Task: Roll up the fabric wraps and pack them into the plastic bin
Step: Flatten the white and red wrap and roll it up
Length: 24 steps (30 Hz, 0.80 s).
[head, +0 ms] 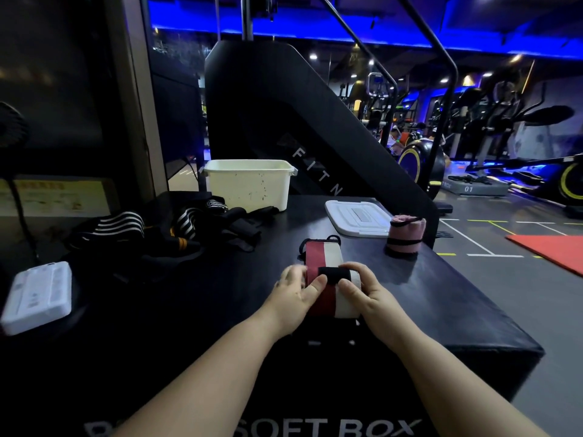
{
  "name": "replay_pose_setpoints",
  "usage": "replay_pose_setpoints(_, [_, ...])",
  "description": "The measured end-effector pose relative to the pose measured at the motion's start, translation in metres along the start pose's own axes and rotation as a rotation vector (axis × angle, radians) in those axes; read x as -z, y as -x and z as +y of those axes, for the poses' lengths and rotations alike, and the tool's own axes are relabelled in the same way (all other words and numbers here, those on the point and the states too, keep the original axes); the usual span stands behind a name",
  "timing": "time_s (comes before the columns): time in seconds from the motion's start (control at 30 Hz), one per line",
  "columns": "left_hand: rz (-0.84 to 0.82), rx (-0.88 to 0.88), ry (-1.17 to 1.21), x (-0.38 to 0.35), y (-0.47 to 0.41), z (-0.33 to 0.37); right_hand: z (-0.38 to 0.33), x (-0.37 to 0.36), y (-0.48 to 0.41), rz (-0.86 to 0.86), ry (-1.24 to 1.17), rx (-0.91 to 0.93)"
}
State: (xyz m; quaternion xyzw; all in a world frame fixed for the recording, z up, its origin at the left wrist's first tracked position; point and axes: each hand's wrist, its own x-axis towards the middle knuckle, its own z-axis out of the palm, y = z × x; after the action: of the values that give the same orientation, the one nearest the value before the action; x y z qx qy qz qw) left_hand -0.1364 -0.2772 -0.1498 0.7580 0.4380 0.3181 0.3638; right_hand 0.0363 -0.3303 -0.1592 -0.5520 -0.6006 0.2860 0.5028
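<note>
The person is working at a black soft box [448, 298], with both forearms reaching in from the bottom of the view. A red and white wrap [325, 257] is lying on the box top right in front of them, between the two hands, and a black strap [335, 274] is crossing its near part. The right hand [366, 291] is grasping the wrap's white side, its thumb resting by the strap's end. The left hand [296, 294] is pressing its thumb onto the red side, but its fingers are smeared by motion, so I cannot tell whether they are curling round the edge. A pink rolled wrap [405, 234] is standing upright near the box's right edge, just beside a white lid [358, 217]. The white plastic bin [249, 184] is sitting open at the far side, and a heap of black striped wraps [164, 231] is lying to its left. A white device [38, 296] is resting at the far left.
</note>
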Motion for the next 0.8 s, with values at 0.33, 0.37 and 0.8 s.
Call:
replay_pose_setpoints(0.33, [-0.047,-0.007,0.123,-0.0014,-0.0028,0.0006,0.0008,-0.0031,-0.0017,0.022,-0.003,0.031])
replay_pose_setpoints(0.37, [-0.028,0.005,0.118,-0.0018,-0.0032,0.0017,0.0010,-0.0017,-0.0005,-0.010,-0.022,0.029])
replay_pose_setpoints(0.8, [-0.004,-0.053,0.032,-0.0027,0.0020,0.0029,-0.0054,-0.0037,0.0029,0.056,0.000,0.049])
